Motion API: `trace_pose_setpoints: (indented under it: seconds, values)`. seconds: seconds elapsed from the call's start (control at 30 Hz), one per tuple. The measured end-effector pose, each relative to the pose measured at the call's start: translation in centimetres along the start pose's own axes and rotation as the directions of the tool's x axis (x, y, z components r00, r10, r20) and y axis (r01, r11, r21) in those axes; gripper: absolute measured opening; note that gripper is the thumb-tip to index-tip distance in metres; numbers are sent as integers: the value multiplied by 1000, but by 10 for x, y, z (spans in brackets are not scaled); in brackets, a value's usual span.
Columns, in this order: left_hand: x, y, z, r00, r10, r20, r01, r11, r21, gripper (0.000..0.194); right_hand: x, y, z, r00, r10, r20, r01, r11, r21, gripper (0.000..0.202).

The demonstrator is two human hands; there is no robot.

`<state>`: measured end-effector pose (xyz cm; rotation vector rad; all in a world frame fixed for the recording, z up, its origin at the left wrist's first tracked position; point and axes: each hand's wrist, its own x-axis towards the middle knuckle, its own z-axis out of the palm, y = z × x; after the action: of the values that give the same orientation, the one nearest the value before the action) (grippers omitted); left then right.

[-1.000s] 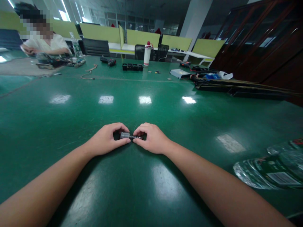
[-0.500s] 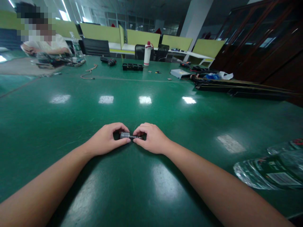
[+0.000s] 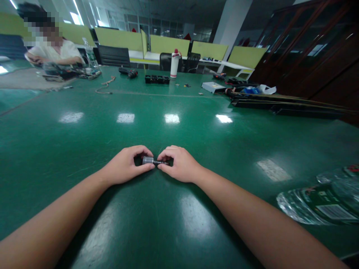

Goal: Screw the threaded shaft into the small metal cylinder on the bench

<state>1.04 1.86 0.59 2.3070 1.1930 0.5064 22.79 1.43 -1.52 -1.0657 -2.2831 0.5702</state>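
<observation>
Low over the green table, my left hand (image 3: 127,164) pinches a small grey metal cylinder with a thin, dark, ridged shaft (image 3: 148,160) between thumb and fingers. The cylinder lies sideways, its shaft pointing right. My right hand (image 3: 179,163) is closed around that shaft, fingertips near its middle, and the thin end shows inside the curl of the fingers. A narrow gap separates the fingertips of the two hands. Whether the part touches the table cannot be made out.
Clear plastic bottles (image 3: 322,201) with green labels lie at the right. Farther back stand a white bottle with a red cap (image 3: 175,64) and a black slotted block (image 3: 157,79). Long dark strips (image 3: 280,105) lie back right. A person (image 3: 56,52) sits far left.
</observation>
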Motion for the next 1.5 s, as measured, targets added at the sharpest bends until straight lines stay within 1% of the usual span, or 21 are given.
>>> trace_pose_setpoints:
  seconds: [0.73,1.5]
  values:
    - [0,2,-1,1000,-4,-8,4,1000,-11,30,1,-1,-1,1000,18,26,-17,1000,-16,10]
    - [0,3,-1,1000,-9,-7,9,1000,-12,30,0,0,0,1000,11,23,-10,1000,-18,10]
